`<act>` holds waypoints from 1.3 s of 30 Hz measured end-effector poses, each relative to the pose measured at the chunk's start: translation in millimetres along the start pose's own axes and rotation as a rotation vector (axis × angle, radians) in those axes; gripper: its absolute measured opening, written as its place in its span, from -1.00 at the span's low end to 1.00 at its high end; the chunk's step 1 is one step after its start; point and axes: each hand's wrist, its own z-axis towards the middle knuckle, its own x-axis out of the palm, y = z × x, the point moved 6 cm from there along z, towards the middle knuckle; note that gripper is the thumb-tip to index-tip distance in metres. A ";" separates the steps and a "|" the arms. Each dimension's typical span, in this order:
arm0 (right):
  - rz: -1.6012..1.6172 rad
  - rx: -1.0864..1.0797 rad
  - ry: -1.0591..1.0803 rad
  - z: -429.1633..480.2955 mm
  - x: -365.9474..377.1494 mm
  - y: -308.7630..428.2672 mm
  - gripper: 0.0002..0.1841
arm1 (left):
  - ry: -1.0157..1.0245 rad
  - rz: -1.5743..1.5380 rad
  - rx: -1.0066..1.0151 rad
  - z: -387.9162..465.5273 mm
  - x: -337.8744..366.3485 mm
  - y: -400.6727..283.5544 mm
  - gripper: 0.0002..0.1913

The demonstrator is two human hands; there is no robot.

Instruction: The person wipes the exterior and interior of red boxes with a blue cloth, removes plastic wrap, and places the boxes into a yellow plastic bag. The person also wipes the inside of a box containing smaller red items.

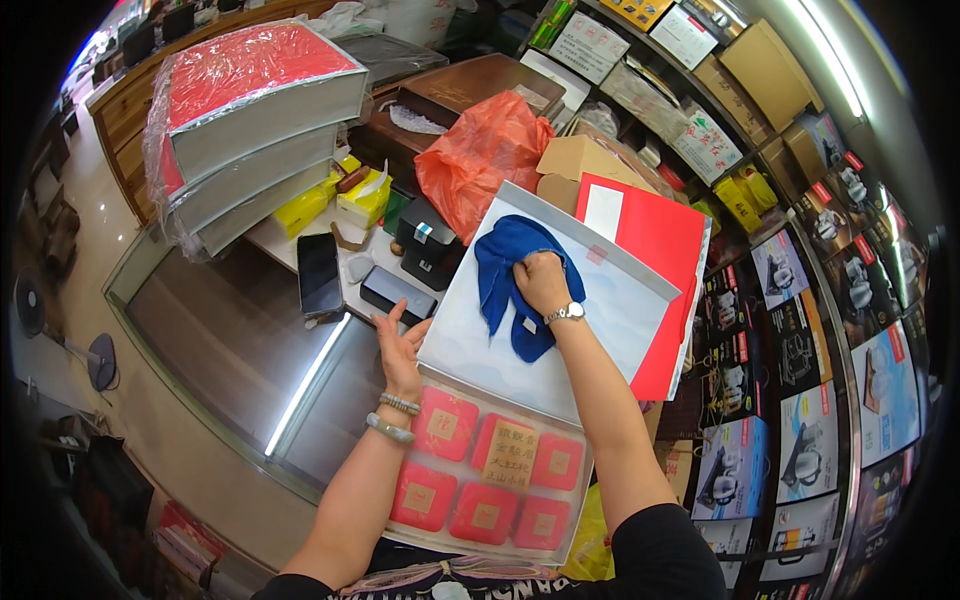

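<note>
My right hand [541, 283] is closed on a bunched blue cloth [525, 240], pressed against the pale surface of an open box lid [622, 319]. At the lid's left edge my left hand [400, 349] has its fingers spread; whether they touch the edge is hard to tell. Nearer to me lies a shallow box [491, 546] with several red square packages [484, 513] in it under a clear cover. A paper note [510, 454] with handwriting rests over them.
A phone [319, 274] and a dark grey case [397, 294] lie left of the lid. Beyond are an orange plastic bag [480, 157] and large stacked boxes [255, 112] in clear film. A red box [652, 232] lies behind the lid, and shelves of boxes stand right.
</note>
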 end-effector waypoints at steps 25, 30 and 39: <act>0.066 -0.424 0.456 -89.2 45.1 99.5 -0.86 | -0.005 0.017 0.017 7.0 -8.0 3.3 -0.04; -0.069 -0.566 0.652 -101.5 52.7 102.4 -0.89 | 0.024 -0.045 -0.038 5.4 -6.1 -1.3 -0.02; -0.169 -0.590 0.731 -106.1 34.9 70.9 -0.94 | 0.013 -0.006 -0.022 2.5 -1.6 0.4 0.00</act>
